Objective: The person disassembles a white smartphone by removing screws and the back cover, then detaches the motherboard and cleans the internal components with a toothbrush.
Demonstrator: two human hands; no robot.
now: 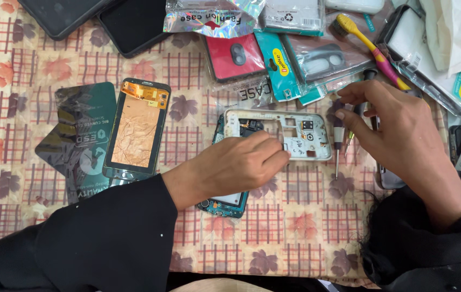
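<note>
My left hand (236, 165) lies over an opened phone in the middle of the table, fingertips pinched on the white mid-frame (301, 132) that covers its circuit board (225, 205). My right hand (398, 130) hovers at the right, fingers curled around a small precision screwdriver (338, 146) that points down at the cloth; a second thin tool (349, 141) sticks out beside it. A detached phone screen (136, 130) with a copper-coloured back and orange flex cable lies face down to the left.
A dark green packaging sleeve (76, 146) lies beside the screen. Packaged phone cases (238, 54), a yellow-and-pink toothbrush (373, 51) and two dark tablets or phones (128, 24) crowd the back. Patterned cloth (274, 227) covers the table.
</note>
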